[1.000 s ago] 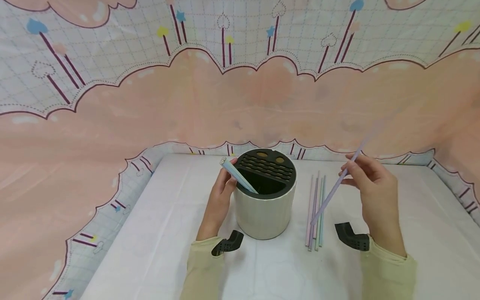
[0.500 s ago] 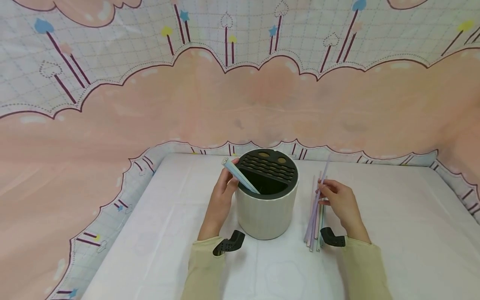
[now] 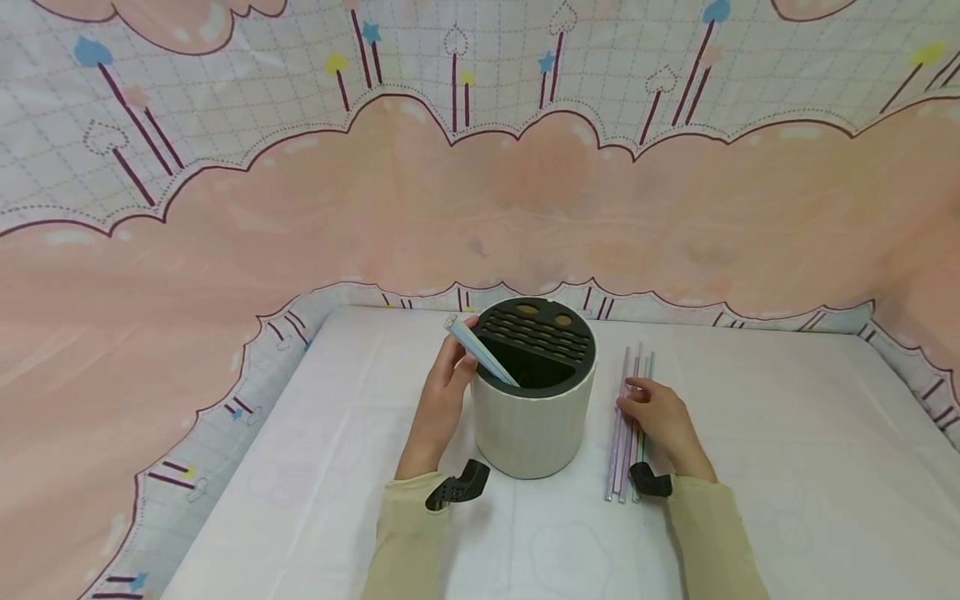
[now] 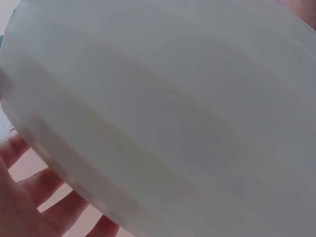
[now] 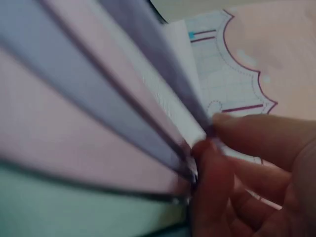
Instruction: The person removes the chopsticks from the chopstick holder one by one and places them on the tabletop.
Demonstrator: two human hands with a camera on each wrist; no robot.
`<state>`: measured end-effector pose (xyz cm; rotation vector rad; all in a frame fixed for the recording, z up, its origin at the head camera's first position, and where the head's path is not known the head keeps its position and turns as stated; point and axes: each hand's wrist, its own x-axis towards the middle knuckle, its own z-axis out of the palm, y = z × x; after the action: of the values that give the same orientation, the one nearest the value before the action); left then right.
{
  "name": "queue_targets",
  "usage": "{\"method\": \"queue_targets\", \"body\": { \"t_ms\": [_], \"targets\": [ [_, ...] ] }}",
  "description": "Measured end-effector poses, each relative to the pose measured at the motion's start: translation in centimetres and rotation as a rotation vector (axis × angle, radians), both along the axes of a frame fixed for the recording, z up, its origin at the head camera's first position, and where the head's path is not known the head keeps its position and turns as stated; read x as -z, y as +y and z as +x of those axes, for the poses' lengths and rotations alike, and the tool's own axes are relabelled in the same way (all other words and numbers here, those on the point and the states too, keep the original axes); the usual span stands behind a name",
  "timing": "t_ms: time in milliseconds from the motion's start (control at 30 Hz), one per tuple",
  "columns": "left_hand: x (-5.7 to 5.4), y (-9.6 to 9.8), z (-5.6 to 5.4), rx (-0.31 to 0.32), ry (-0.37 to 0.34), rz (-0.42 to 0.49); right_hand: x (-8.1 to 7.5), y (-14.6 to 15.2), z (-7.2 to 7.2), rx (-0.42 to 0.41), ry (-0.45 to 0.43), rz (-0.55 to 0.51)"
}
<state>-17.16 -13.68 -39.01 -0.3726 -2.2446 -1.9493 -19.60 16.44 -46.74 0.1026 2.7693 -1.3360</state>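
Note:
A round white pen holder (image 3: 528, 429) with a black slotted top stands at the middle of the table. My left hand (image 3: 442, 396) grips its left side near the rim; in the left wrist view, fingers (image 4: 66, 205) curve along the white wall. A light blue bundle of straw-like sticks (image 3: 480, 352) leans from the wide opening over the rim by that hand. To the right, several thin pastel sticks (image 3: 624, 467) lie side by side. My right hand (image 3: 663, 421) pinches the leftmost purple stick (image 5: 173, 74) between thumb and index finger, low over the others.
The black top has a half-round opening, rows of slots and two round holes. A white cloth (image 3: 315, 517) covers the table. Behind it hangs a peach and white printed curtain (image 3: 480, 217). Black camera mounts (image 3: 461, 485) sit at both wrists.
My right hand has brought the purple stick down and left from the raised, tilted position to the left side of the other sticks. The left hand and pen holder have stayed put.

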Motion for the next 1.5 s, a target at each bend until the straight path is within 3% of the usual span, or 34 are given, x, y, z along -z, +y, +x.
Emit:
{"method": "queue_targets", "body": {
  "t_ms": [100, 167, 600, 733, 867, 967, 1033, 1133, 1300, 1500],
  "targets": [
    [-0.1, 0.0, -0.1, 0.005, 0.005, 0.001, 0.0, -0.1, 0.0, -0.027, 0.040, 0.137],
    [-0.1, 0.0, -0.2, 0.005, 0.005, -0.001, 0.0, -0.2, 0.0, -0.048, 0.048, 0.162],
    [-0.4, -0.2, -0.2, 0.009, -0.020, -0.008, -1.1, -0.3, 0.4, -0.032, 0.017, 0.032],
    [-1.5, 0.0, 0.6, 0.013, -0.027, -0.008, -2.2, -0.8, 0.8, 0.024, 0.147, -0.055],
    [-2.4, 0.1, 1.4, 0.011, -0.013, -0.012, -4.0, -1.7, 1.5, 0.152, 0.315, -0.139],
    [-2.4, 0.0, 1.4, 0.010, -0.017, -0.017, -5.9, -2.6, 2.4, 0.216, 0.458, -0.196],
    [-1.9, -0.2, 1.1, 0.013, -0.021, -0.013, -7.2, -3.3, 3.3, 0.214, 0.541, -0.228],
    [-1.0, -0.4, 0.5, 0.014, -0.024, -0.015, -9.0, -4.6, 4.6, 0.149, 0.644, -0.211],
    [-0.1, -0.6, 0.0, 0.012, 0.002, -0.021, -10.9, -7.6, 6.4, -0.058, 0.842, -0.132],
    [-0.1, -0.5, -0.1, 0.011, 0.022, -0.022, -12.1, -11.1, 7.2, -0.208, 0.898, -0.098]
  ]
}}
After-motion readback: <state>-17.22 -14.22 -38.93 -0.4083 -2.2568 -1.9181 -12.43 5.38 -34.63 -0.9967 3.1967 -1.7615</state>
